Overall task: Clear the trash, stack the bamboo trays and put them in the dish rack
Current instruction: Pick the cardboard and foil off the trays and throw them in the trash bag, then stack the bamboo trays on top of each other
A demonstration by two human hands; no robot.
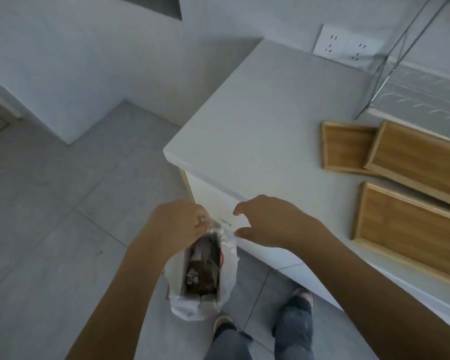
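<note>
Trash [204, 266] sits bundled inside a thin, crinkled white plastic bag [229, 271] that hangs below the near edge of the surface [257, 131], over the grey tiled floor [50, 203]. The left hand [177, 224] is pinched shut on the bag's gathered clear top. The right hand [276, 222] hovers just beside it, fingers spread apart and holding nothing. Dark wrappers and scraps show through the bag's mouth, though exactly what they are is too blurred to tell.

By the look of it, the trash-clearing step is well under way: no litter shows on the visible part of the matte white surface, but the bag has yet to be dropped anywhere. The rest seems untouched. Three bamboo trays lie unstacked at the right: a small tray [346, 146] farthest left, a long tray [421, 159] resting with one corner overlapping it, and a near tray [411, 229] lying apart from both. All are shallow rectangles of warm, straight-grained wood with pale raised rims. The dish rack [411, 81], thin shiny metal wire over a ribbed, translucent drip base, stands at the far right, with no tray in the part that shows.
</note>
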